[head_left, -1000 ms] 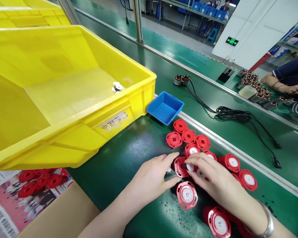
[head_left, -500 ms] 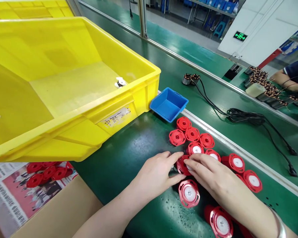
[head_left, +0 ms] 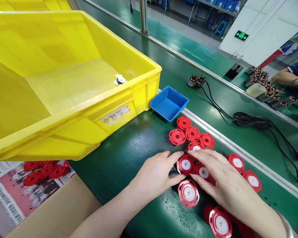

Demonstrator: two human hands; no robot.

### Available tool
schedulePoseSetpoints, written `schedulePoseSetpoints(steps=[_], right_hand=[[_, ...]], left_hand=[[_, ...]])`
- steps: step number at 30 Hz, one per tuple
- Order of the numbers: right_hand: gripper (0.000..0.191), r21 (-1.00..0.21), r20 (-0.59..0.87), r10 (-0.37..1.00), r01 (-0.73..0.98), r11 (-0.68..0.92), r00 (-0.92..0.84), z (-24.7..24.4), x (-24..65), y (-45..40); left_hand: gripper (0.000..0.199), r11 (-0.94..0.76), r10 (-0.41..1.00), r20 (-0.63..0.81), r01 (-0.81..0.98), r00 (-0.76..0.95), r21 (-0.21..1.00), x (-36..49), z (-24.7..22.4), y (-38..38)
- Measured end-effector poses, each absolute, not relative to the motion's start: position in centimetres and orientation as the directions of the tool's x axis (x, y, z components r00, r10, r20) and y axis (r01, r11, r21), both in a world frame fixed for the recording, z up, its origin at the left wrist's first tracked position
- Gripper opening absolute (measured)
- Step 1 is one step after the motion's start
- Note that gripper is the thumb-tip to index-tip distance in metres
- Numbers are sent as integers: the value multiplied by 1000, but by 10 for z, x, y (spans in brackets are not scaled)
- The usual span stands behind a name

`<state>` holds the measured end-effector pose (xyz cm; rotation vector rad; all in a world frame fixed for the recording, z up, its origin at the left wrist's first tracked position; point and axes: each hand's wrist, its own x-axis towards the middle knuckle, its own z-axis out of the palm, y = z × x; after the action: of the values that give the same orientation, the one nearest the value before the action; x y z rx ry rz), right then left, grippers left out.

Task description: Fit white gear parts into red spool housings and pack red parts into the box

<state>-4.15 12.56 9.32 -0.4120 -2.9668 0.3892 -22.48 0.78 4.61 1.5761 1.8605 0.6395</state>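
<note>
My left hand (head_left: 157,170) has its thumb and fingers curved around the sides of a red round housing (head_left: 185,164) with a white toothed disc in its top. My right hand (head_left: 224,175) is just to the right, thumb and fingers apart, arched over another red housing with a white disc (head_left: 204,172). Nothing shows pinched in its fingers. A red housing with a white disc (head_left: 189,194) stands in front of the left thumb. Behind the hands are several red housings without a white disc, such as one red housing (head_left: 192,134). My right hand partly covers some housings.
A large yellow bin (head_left: 129,102) with a small white part (head_left: 119,79) inside stands at left. Beside it is a blue tray (head_left: 169,104). A metal rail (head_left: 213,129) runs behind the housings; beyond lie black cables (head_left: 253,119). A co-worker's arm (head_left: 288,77) shows far right.
My right fingers have drawn off the housing at my left hand and spread apart to the right. That housing's white disc now shows. My left hand has stayed in place.
</note>
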Motion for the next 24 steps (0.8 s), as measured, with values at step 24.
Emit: schedulePoseSetpoints(steps=[24], right_hand=[[27,-533,315,489,275,800,-813,89,-13,112]], left_hand=[[47,186,981,-104,638,-165,747,-222,38,9]])
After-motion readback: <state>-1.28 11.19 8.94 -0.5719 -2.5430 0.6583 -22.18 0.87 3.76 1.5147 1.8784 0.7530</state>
